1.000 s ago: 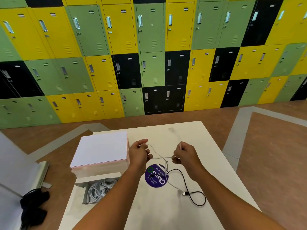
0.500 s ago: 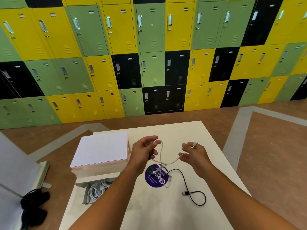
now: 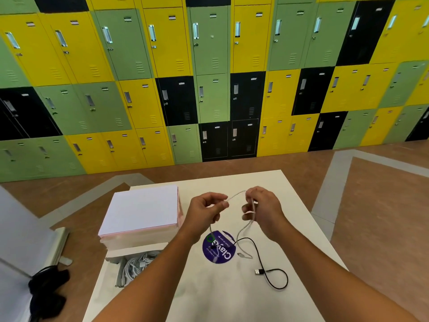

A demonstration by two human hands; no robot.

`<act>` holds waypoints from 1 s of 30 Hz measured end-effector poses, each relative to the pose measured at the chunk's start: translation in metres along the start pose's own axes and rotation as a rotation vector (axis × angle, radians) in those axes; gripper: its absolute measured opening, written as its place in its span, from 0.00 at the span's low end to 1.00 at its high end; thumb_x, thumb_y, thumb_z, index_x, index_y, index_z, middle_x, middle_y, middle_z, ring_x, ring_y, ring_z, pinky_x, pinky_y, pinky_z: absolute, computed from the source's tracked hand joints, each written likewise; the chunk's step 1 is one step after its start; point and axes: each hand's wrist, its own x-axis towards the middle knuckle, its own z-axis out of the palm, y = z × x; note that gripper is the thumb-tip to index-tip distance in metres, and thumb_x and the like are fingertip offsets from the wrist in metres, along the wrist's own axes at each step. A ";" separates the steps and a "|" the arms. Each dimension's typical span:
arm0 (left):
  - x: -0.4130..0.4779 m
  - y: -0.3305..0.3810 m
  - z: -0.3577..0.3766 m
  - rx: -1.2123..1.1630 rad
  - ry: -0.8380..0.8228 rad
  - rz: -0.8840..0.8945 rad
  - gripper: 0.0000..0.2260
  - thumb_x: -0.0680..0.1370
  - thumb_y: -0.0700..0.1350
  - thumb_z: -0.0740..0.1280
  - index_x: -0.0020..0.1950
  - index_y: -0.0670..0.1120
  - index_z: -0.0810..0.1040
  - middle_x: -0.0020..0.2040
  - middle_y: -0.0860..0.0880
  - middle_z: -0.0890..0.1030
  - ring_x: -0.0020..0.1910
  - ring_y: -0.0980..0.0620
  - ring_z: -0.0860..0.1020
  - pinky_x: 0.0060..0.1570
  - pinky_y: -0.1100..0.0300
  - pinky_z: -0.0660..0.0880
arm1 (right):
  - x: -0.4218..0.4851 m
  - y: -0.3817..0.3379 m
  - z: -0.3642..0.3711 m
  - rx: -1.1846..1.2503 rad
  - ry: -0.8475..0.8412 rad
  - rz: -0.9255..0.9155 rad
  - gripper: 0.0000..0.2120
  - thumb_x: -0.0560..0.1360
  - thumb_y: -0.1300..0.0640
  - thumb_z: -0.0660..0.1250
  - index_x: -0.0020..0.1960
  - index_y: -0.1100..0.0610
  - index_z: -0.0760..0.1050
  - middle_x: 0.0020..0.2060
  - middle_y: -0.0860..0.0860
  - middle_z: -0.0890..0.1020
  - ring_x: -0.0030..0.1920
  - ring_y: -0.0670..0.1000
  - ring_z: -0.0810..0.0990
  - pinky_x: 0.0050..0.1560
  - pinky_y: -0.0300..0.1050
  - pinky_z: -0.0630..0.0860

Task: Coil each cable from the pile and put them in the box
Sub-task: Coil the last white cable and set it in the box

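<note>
- watching from my remote seat, i see the white cable arc in the air between both hands above the table. its slack hangs down toward the purple sticker.
- left hand: thumb and forefinger pinch one part of the cable, and the other fingers curl underneath.
- right hand: the fingers curl round a strand that drops past the palm. a plug end lies on the table just right of the sticker.
- the relation i'd steer by: the free length hangs below the fingers and toward me, its long axis roughly vertical, nearer the right hand. i judge the next wrap must draw that slack up into a loop.
- no full loop shows, so i'd call this coil barely begun.
- the box sits open at the table's near-left side, nearer the left hand and partly hidden by that forearm. coiled white cables lie inside it.
- a white stack stands just behind the box. i cannot tell whether it is a lid or paper.
- a black cable lies loose on the table to the right, touched by neither hand. its far end runs close to the white slack, so i'd watch for a snag.
</note>
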 end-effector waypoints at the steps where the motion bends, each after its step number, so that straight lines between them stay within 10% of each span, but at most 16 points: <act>1: -0.001 -0.005 -0.003 0.044 -0.023 -0.005 0.04 0.78 0.42 0.73 0.50 0.44 0.85 0.37 0.47 0.83 0.29 0.54 0.72 0.30 0.63 0.71 | 0.002 -0.004 -0.002 0.028 0.039 0.016 0.07 0.81 0.61 0.59 0.45 0.61 0.72 0.34 0.54 0.73 0.28 0.51 0.72 0.26 0.42 0.69; 7: -0.010 -0.039 -0.012 0.187 -0.114 -0.119 0.12 0.82 0.48 0.67 0.46 0.42 0.83 0.30 0.49 0.78 0.29 0.53 0.74 0.32 0.61 0.74 | 0.011 -0.023 -0.009 0.129 0.108 0.018 0.11 0.85 0.53 0.58 0.50 0.59 0.74 0.25 0.50 0.65 0.24 0.47 0.60 0.24 0.40 0.60; 14: -0.016 -0.044 0.009 0.326 0.003 -0.060 0.12 0.79 0.51 0.70 0.62 0.56 0.76 0.59 0.59 0.77 0.55 0.56 0.79 0.47 0.64 0.79 | 0.009 -0.033 0.005 0.387 0.193 0.029 0.06 0.84 0.58 0.59 0.53 0.59 0.73 0.27 0.50 0.67 0.25 0.47 0.63 0.26 0.42 0.64; 30: -0.014 -0.014 0.018 -0.086 -0.089 -0.076 0.09 0.83 0.41 0.63 0.48 0.40 0.82 0.36 0.44 0.77 0.33 0.51 0.77 0.39 0.54 0.80 | 0.017 -0.015 -0.007 0.397 0.306 0.071 0.02 0.81 0.65 0.64 0.52 0.62 0.75 0.38 0.58 0.76 0.38 0.56 0.80 0.43 0.54 0.83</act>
